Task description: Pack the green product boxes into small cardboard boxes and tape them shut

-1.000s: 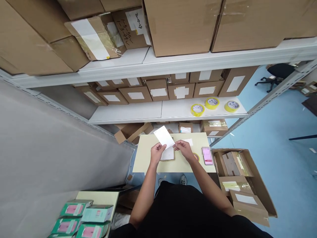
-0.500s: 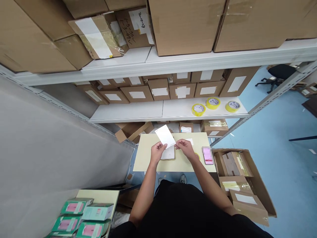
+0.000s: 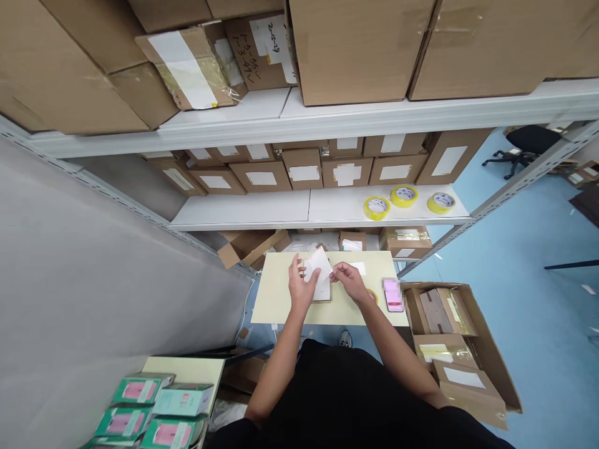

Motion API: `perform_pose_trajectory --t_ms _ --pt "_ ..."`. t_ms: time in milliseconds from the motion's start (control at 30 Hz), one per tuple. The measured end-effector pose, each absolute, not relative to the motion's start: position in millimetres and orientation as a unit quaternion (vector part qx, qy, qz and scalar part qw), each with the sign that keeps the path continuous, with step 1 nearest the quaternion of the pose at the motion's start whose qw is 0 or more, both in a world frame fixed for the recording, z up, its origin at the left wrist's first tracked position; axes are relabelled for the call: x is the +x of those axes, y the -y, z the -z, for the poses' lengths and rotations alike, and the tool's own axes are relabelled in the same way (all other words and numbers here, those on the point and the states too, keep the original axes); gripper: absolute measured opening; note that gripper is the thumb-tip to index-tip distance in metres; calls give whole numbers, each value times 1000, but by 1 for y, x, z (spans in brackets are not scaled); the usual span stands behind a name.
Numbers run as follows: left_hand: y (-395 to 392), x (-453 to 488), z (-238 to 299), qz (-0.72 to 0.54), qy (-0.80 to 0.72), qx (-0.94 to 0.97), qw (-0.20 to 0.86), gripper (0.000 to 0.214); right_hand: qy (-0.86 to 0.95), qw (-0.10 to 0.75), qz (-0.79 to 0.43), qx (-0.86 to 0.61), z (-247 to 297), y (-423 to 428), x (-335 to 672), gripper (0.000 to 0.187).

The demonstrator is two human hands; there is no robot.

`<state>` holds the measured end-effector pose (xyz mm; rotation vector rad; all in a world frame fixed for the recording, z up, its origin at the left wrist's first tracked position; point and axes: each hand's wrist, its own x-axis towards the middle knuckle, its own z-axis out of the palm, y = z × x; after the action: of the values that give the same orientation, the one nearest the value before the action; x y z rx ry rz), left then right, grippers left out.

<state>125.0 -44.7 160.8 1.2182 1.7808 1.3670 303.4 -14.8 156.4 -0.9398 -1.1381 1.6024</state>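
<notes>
Over the pale yellow table (image 3: 271,293) a small white sheet of paper (image 3: 321,259), perhaps a label, is held up at a tilt. My right hand (image 3: 349,280) pinches its right corner between thumb and fingers. My left hand (image 3: 302,287) has its fingers spread apart, with the thumb close to the sheet's lower edge; whether it touches cannot be told. Beneath the sheet lies a flat box or stack with a white top (image 3: 322,290), partly covered by the sheet and the left hand. Another white slip (image 3: 359,267) rests behind my right hand.
A phone (image 3: 394,294) lies at the table's right edge, and a tape roll (image 3: 373,296) is half hidden by my right forearm. Yellow tape rolls (image 3: 377,208) and cartons fill the shelf ahead. An open carton (image 3: 496,362) with boxes stands right; green boxes (image 3: 135,391) sit lower left.
My left hand has let go of the sheet's lower edge and spread its fingers, moving slightly up and right. The sheet has turned and dropped a little, still in my right hand.
</notes>
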Motion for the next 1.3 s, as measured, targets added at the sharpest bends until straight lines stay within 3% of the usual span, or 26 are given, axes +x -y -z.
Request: perform_pose_trajectory --t_ms 100,167,267,433,600,733,1033,1167,1300 --pt "50 141 -170 -496 -583 513 389 45 478 466 -646 -371 -159 17 299 32" --pt "51 147 -172 -497 -555 494 447 41 488 466 -635 -376 -159 19 296 33" --pt "49 146 -169 -533 -577 400 473 47 491 469 -623 -387 -158 22 293 31" --pt "49 139 -164 -531 -542 365 540 75 476 477 -612 -414 -152 25 287 26" --pt "51 129 -154 -517 -562 410 499 59 476 462 -601 -445 -143 25 272 24" --pt "45 114 -147 -532 -567 401 484 60 432 508 -561 -491 -141 21 254 28" --pt "27 56 -154 -503 -534 440 517 54 451 519 -533 -493 -154 22 206 31" --pt "14 -8 -144 -576 -559 355 480 50 396 557 -509 -523 -140 18 180 24" --pt "7 -92 -130 -677 -604 190 374 50 294 608 -449 -584 -112 4 145 22"
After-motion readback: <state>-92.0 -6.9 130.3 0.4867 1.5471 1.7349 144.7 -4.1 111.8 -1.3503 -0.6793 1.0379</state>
